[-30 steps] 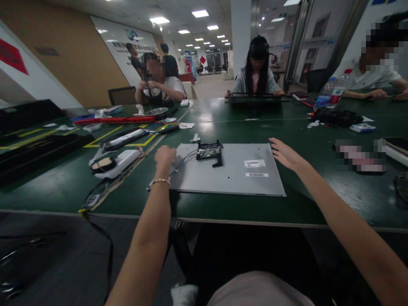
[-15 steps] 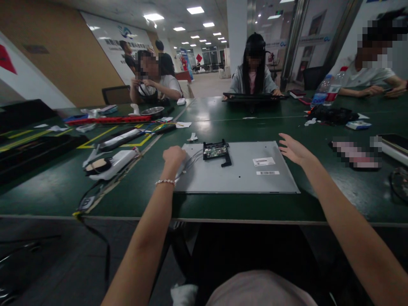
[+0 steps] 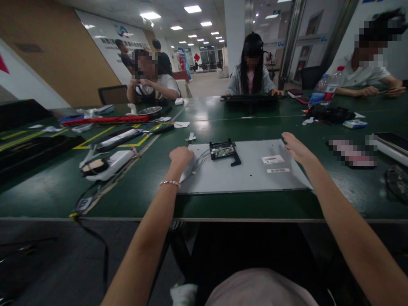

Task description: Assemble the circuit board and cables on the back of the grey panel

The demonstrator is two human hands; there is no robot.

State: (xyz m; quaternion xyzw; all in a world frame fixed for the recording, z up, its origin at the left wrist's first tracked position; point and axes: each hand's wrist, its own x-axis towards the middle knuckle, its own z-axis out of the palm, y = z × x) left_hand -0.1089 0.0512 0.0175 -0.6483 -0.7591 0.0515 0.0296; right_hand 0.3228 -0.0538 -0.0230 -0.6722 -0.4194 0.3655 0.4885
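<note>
A flat silver display panel (image 3: 219, 180) lies back side up on the green table. A green circuit board in a black bracket (image 3: 223, 151) sits on its upper part, with thin grey cables (image 3: 200, 160) trailing left. My left hand (image 3: 181, 156) is closed at the panel's left edge, close to the cables; its fingertips are hidden. On the opposite side, my right hand (image 3: 297, 148) rests against the right edge, fingers stretched out and close together. Two white labels (image 3: 273, 159) are stuck on the panel's right part.
To the left lie a white device with a black strap (image 3: 108, 165), black cables and a red strip (image 3: 108, 120). At right are a phone (image 3: 352, 154), bottles (image 3: 331, 87) and a black bundle (image 3: 330, 114). Three people sit around the table's far side.
The panel has slid to the right, turning slightly, and my left hand has moved right with it. My right hand now meets its right edge, still with fingers stretched out.
</note>
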